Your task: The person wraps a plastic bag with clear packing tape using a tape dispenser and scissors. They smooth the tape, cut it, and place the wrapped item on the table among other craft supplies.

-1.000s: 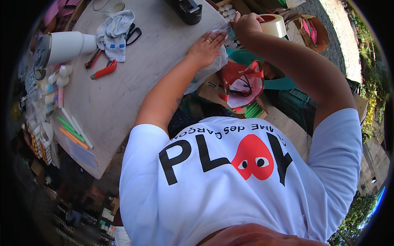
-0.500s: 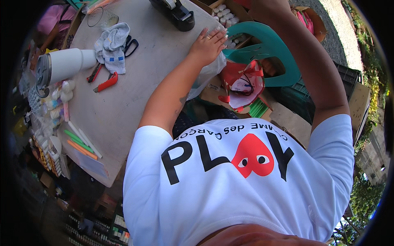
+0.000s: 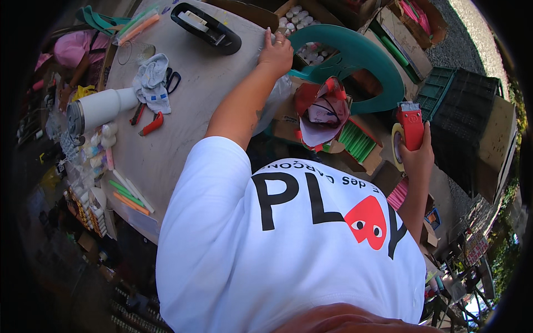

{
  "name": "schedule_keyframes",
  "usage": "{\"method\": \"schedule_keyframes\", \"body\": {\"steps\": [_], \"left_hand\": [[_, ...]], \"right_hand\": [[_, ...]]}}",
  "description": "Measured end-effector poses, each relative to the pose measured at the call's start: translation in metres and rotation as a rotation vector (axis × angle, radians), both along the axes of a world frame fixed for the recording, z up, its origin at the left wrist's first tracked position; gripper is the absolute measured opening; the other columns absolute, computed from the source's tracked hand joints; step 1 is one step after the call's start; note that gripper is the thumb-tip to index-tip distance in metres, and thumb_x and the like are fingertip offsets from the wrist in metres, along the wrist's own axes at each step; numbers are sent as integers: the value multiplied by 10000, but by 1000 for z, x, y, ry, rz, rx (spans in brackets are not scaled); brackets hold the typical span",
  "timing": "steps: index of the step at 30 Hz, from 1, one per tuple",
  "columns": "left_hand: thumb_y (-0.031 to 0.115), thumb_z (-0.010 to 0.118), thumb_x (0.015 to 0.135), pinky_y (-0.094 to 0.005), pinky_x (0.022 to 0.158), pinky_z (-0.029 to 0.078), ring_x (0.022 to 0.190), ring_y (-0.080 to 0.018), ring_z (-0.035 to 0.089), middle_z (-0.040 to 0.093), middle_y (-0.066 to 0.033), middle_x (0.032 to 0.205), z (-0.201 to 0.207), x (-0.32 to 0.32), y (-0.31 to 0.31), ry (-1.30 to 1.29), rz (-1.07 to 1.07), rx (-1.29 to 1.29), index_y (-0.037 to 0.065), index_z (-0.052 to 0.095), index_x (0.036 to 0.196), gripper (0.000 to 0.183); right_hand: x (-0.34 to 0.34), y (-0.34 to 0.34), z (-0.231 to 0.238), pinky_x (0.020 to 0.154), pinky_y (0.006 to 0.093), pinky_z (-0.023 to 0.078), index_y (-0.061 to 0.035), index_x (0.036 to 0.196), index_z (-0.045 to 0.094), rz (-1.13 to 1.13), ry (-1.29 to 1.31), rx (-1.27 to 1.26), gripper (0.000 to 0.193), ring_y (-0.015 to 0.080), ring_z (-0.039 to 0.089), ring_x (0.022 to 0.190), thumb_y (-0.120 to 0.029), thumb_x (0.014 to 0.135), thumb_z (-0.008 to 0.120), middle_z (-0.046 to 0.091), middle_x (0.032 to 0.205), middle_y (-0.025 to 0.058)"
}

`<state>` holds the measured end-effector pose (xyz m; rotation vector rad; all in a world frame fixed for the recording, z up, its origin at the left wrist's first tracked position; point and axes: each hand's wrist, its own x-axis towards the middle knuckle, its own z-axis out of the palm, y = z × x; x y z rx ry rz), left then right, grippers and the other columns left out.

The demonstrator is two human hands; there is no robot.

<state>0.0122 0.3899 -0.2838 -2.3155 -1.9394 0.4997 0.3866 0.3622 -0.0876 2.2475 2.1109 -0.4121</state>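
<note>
My left hand [image 3: 276, 53] lies flat at the far edge of the grey table [image 3: 189, 139], pressing on a clear plastic bag [image 3: 275, 102] that hangs over that edge. My right hand [image 3: 417, 158] is raised off to the right, away from the table, and grips a red tape gun [image 3: 410, 125] with a roll of tape [image 3: 396, 145] on it. A black desktop tape dispenser [image 3: 206, 26] lies on the table just left of my left hand. My white shirt fills the lower middle of the head view.
On the table's left side are a white tumbler [image 3: 99, 109], a grey cloth [image 3: 152, 83], black scissors [image 3: 172, 81], a red-handled tool [image 3: 151, 124] and coloured sticks [image 3: 129, 195]. Beyond the table edge are a teal chair [image 3: 361, 55], a red bag [image 3: 322, 108] and a dark green crate [image 3: 461, 105].
My right hand has left the table edge by the left hand and swung right and down, now holding the red tape gun. The left hand stays on the plastic bag.
</note>
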Motion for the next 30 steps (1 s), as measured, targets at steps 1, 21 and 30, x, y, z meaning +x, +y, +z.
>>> {"method": "schedule_keyframes", "body": {"steps": [1, 21, 30], "left_hand": [[246, 385, 959, -629, 1101, 106, 1318, -311, 351, 491, -147, 1271, 0, -2, 1, -72, 4, 27, 59, 600, 1117, 325], [443, 415, 952, -404, 1126, 226, 1349, -225, 350, 318, -55, 1504, -2, -32, -203, -410, 479, 453, 113, 365, 1424, 578], [422, 501, 918, -401, 1107, 266, 1340, -226, 367, 320, -66, 1500, 9, -56, -323, -455, 529, 395, 109, 367, 1419, 606]], "right_hand": [[7, -6, -1, 882, 407, 478, -37, 1412, 355, -25, 0, -15, 840, 368, 613, 1038, -303, 713, 737, 604, 1122, 259], [-101, 36, -6, 893, 380, 478, -96, 1410, 377, 499, 287, -6, 823, 329, 621, 1061, -247, 701, 766, 617, 1157, 211], [-193, -20, 4, 866, 389, 490, -101, 1398, 395, 695, 292, -67, 838, 315, 652, 968, -340, 683, 761, 653, 1058, 193]]}}
